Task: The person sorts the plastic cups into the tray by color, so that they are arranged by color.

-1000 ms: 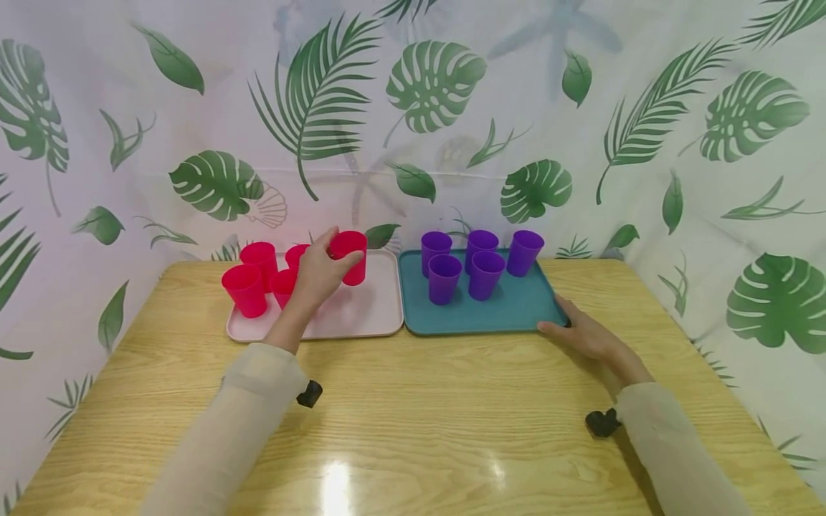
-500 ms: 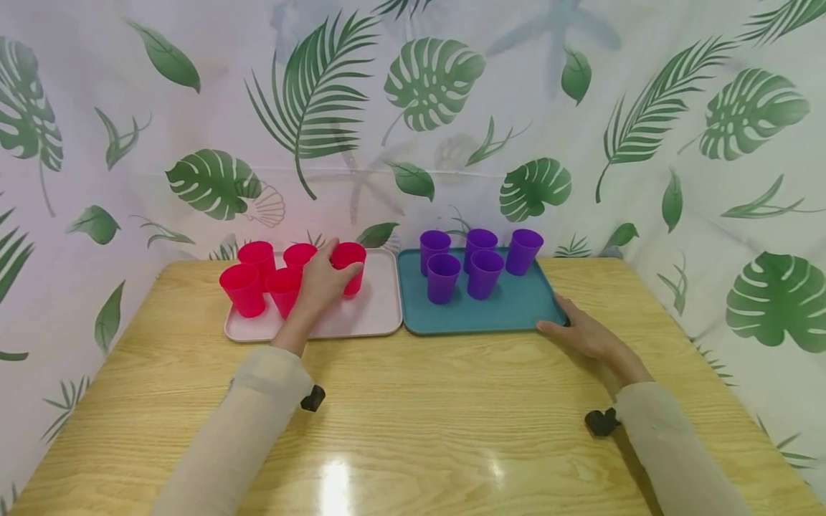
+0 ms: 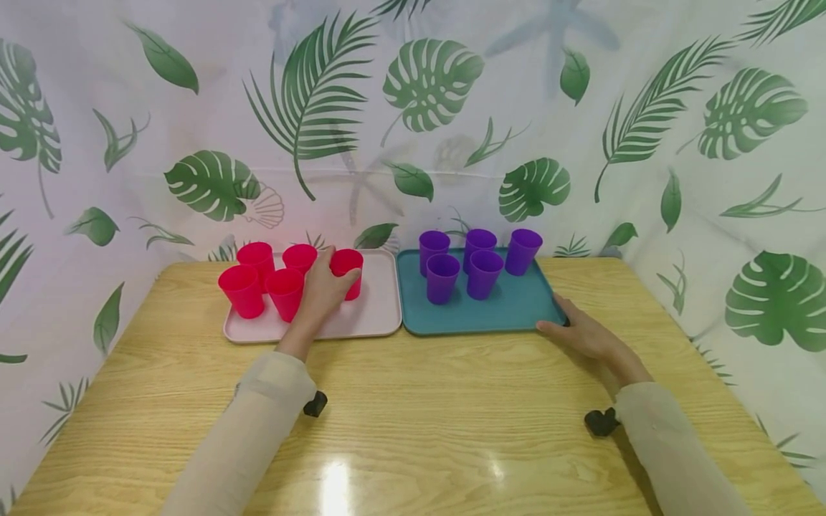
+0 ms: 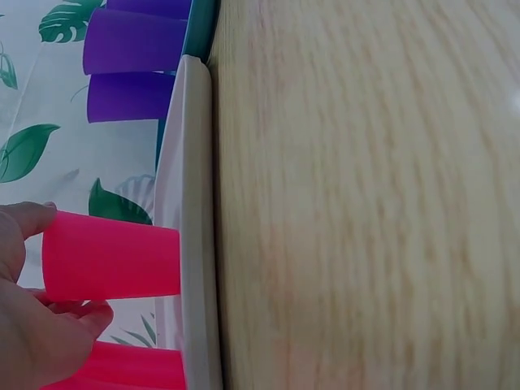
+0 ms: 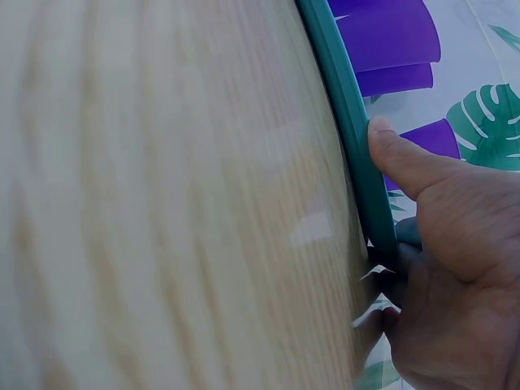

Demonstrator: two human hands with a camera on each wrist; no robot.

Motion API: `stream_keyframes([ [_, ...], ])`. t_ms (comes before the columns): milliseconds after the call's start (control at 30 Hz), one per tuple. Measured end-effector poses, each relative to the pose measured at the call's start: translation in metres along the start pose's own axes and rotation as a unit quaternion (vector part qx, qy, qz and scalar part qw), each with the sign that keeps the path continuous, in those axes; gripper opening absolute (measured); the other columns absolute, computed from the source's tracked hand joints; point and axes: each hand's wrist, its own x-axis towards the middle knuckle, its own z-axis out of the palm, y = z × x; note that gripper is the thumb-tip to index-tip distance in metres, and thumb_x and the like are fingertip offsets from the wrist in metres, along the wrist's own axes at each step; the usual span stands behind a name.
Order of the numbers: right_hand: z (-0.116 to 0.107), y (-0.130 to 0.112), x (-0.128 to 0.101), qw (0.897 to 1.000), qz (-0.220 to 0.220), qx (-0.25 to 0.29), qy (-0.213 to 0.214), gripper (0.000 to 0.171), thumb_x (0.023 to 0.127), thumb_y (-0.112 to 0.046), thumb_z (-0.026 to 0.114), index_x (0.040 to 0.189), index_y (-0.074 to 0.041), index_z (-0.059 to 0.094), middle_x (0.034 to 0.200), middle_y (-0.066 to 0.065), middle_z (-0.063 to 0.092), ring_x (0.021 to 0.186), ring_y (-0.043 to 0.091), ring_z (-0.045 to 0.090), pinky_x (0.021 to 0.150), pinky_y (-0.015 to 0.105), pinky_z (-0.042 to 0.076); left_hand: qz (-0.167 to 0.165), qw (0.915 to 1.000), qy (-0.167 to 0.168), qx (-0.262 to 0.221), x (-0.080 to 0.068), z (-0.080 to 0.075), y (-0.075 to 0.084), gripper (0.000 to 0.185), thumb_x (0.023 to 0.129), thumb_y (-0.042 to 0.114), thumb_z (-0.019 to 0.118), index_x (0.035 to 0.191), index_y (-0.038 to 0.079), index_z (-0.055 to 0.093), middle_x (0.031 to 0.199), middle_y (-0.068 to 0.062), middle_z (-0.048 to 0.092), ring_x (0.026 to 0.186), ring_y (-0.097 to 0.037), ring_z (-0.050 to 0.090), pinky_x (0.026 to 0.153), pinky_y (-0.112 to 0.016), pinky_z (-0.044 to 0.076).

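Observation:
My left hand [image 3: 321, 290] holds a red cup [image 3: 348, 262] from its left side, with fingers and thumb around the rim. The cup stands upright over the pale pink tray [image 3: 379, 304]; in the left wrist view its base [image 4: 154, 262] reaches down behind the tray's edge. Several other red cups [image 3: 241, 292] stand on that tray, left of my hand. My right hand [image 3: 586, 334] grips the near right corner of the teal tray [image 3: 510, 314]. Its thumb [image 5: 406, 158] lies on the rim, while the other fingers curl at the outer side, partly hidden.
Several purple cups [image 3: 442, 281] stand upright toward the back of the teal tray. Both trays sit side by side at the far edge of the wooden table [image 3: 439, 408]. A leaf-patterned cloth [image 3: 413, 93] hangs behind.
My left hand has lowered the red cup toward the pink tray and moved it slightly closer. More of the neighbouring red cups shows. The right hand stays at the teal tray.

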Motion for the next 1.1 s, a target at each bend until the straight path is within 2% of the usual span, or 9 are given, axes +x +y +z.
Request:
stream_keyframes([
  [267, -0.001, -0.012, -0.003, 1.000, 0.005, -0.016, -0.005, 0.099, 0.104, -0.053, 0.055, 0.163, 0.001, -0.004, 0.166, 0.036, -0.001, 0.151, 0.057, 0.001, 0.119, 0.071, 0.007, 0.020, 0.9997, 0.013, -0.007, -0.001, -0.004, 0.003, 0.079, 0.096, 0.027, 0.068, 0.160, 0.000, 0.031, 0.160, -0.019, 0.041, 0.145, -0.037, 0.040, 0.116, -0.050, 0.040],
  [500, -0.001, -0.011, -0.001, 1.000, -0.007, -0.006, -0.008, 0.099, 0.104, -0.051, 0.056, 0.163, 0.002, -0.004, 0.164, 0.038, -0.002, 0.149, 0.059, 0.000, 0.118, 0.073, 0.006, 0.042, 0.9985, 0.031, -0.014, -0.004, -0.011, 0.009, 0.079, 0.096, 0.028, 0.069, 0.161, 0.003, 0.031, 0.160, -0.016, 0.041, 0.146, -0.036, 0.037, 0.115, -0.052, 0.041],
  [700, -0.002, -0.010, 0.001, 1.000, -0.018, -0.004, -0.004, 0.101, 0.103, -0.055, 0.056, 0.163, 0.002, -0.002, 0.165, 0.038, -0.001, 0.149, 0.060, 0.001, 0.117, 0.073, 0.005, 0.054, 0.9981, 0.025, -0.017, -0.008, -0.017, 0.019, 0.079, 0.097, 0.029, 0.068, 0.162, 0.007, 0.030, 0.162, -0.013, 0.039, 0.148, -0.032, 0.036, 0.115, -0.051, 0.041],
  [867, -0.003, -0.011, 0.000, 1.000, -0.013, -0.011, -0.002, 0.098, 0.104, -0.051, 0.056, 0.162, 0.006, 0.001, 0.163, 0.040, 0.003, 0.149, 0.060, 0.004, 0.119, 0.072, 0.008, 0.081, 0.9965, 0.017, -0.013, -0.013, -0.024, 0.026, 0.078, 0.098, 0.028, 0.067, 0.162, 0.006, 0.030, 0.162, -0.013, 0.039, 0.148, -0.033, 0.036, 0.116, -0.052, 0.040],
  [1100, -0.006, -0.013, -0.004, 1.000, -0.004, -0.012, 0.004, 0.099, 0.104, -0.050, 0.057, 0.161, 0.009, 0.002, 0.161, 0.042, 0.010, 0.148, 0.060, 0.011, 0.118, 0.071, 0.014, 0.108, 0.9936, 0.005, 0.031, -0.025, -0.037, 0.027, 0.076, 0.099, 0.024, 0.066, 0.162, 0.006, 0.030, 0.163, -0.015, 0.036, 0.150, -0.035, 0.032, 0.115, -0.055, 0.040],
])
